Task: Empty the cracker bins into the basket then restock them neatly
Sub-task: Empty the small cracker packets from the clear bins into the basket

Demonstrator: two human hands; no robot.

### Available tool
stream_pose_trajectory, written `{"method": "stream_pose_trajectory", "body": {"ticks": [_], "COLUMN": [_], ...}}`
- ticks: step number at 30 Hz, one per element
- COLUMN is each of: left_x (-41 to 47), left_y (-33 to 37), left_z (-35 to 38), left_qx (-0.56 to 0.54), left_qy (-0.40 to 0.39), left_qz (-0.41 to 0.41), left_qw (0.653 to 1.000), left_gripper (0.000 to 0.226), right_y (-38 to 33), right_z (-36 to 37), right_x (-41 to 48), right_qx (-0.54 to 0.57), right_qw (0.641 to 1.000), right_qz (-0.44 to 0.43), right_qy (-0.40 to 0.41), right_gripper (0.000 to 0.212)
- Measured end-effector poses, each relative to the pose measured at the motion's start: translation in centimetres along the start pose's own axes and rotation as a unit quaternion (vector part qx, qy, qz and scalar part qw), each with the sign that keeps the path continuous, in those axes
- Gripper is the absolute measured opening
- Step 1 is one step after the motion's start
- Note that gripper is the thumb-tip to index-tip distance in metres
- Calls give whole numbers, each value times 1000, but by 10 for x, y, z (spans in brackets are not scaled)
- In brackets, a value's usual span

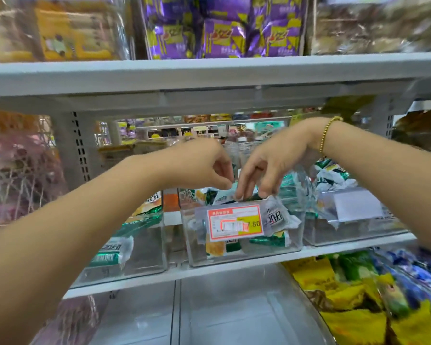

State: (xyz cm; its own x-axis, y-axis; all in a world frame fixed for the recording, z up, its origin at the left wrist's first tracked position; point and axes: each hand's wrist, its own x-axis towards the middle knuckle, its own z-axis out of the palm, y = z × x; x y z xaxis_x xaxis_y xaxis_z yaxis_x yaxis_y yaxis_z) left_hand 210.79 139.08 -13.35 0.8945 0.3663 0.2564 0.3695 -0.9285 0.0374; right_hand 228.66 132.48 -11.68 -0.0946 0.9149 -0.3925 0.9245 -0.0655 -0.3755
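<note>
Over the middle bin (197,255), the right hand (271,160) fingers pinch a cracker packet (224,196); the left hand (199,165) fingers curl beside it, hold unclear

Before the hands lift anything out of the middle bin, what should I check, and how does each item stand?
1. Grip: left hand and right hand both pinch the top packets at the middle bin's rim: ok.
2. Lift path: open space between the hands and the upper shelf: ok.
3. Price label on the bin front, below the fingertips: ok.
4. Basket to drop into: not in view, cannot tell.
5. Middle bin emptied: not ok, more packets lie inside.
6. Left bin and right bin emptied: not ok, both hold packets.
</note>
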Motion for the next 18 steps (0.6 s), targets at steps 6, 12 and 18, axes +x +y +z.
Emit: {"method": "stream_pose_trajectory", "body": {"ticks": [6,12,18], "left_x": [47,97,115], "left_y": [3,-10,-14], "left_z": [10,21,40], "left_qx": [73,49,63], "left_qy": [-68,-175,-298], "left_qz": [-1,-89,-87], "left_qw": [995,979,948], "left_gripper": [19,42,70], "right_y": [5,0,-1], "right_z": [1,4,10], "right_x": [1,-13,-5], "right_qx": [-100,-100,-158], "right_qw": [986,993,985], "right_qz": [-6,29,39], "right_qy": [134,61,60], "right_gripper": [22,36,20]}}
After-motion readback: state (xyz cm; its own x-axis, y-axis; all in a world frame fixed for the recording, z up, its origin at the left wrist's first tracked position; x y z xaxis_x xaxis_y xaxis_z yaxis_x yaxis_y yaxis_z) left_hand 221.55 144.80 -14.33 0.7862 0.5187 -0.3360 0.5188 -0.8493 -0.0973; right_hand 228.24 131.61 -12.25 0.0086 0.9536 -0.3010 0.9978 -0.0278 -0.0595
